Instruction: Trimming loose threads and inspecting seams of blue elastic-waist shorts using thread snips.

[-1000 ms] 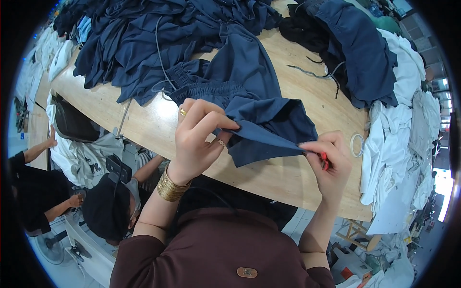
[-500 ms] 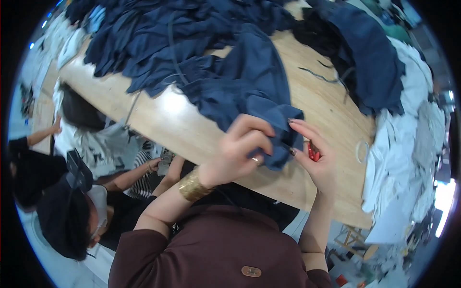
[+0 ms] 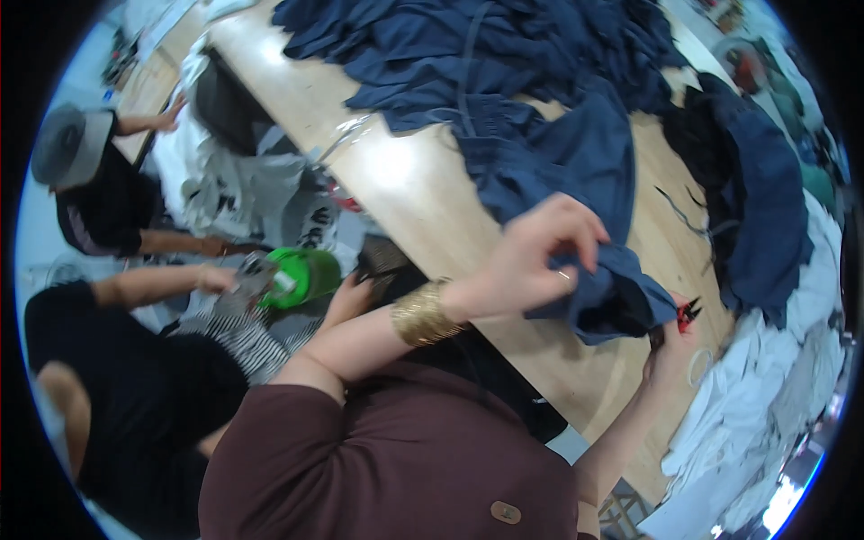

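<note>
Blue cloth point(image 3: 576, 162) runs forward from between both hands; right hand point(image 3: 670, 347) touches it, clasping snips point(image 3: 687, 317); left hand point(image 3: 538, 258) half-curled, hold unclear.

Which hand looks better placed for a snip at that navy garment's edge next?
Probably the right hand: it holds what look like red snips, dark tips showing, close to the navy garment's edge. The left hand shows no tool.
</note>
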`<state>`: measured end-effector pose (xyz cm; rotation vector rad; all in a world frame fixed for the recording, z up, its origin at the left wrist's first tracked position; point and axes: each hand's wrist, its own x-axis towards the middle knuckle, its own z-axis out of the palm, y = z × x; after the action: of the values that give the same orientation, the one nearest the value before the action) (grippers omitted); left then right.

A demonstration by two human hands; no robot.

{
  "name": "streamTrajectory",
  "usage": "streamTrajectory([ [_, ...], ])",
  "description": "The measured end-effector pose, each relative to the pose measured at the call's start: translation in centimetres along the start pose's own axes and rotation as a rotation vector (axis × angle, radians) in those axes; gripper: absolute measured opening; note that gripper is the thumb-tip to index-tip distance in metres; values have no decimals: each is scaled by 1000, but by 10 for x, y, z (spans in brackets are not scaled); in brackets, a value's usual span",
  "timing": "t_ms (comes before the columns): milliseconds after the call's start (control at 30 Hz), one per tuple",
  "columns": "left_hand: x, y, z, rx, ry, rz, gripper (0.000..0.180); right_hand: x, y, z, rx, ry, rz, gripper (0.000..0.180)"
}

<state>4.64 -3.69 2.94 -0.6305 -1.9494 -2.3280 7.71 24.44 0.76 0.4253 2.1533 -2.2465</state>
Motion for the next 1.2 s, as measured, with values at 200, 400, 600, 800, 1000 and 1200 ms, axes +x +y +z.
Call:
streamTrajectory([
  [200, -3, -17, -26, -245, -41, -235, 11, -18, -25, 33, 46, 55, -79, 9],
  [400, -1, -21, -20, -372, -80, -349, 16, -22, -37, 35, 158, 59, -46, 10],
  [600, 2, -18, -20, -421, -135, -364, 16, -25, -44, 34, 217, 75, -32, 10],
  [800, 3, -24, -21, -555, -199, -411, 12, -28, -47, 37, 281, 75, -16, 9],
  [1000, -3, -18, 9, -549, -196, -753, 52, -29, -50, 38, 343, 104, -6, 8],
  [1200, -7, -17, 22, -489, -275, -737, 25, -32, -53, 33, 348, 106, -10, 8],
])
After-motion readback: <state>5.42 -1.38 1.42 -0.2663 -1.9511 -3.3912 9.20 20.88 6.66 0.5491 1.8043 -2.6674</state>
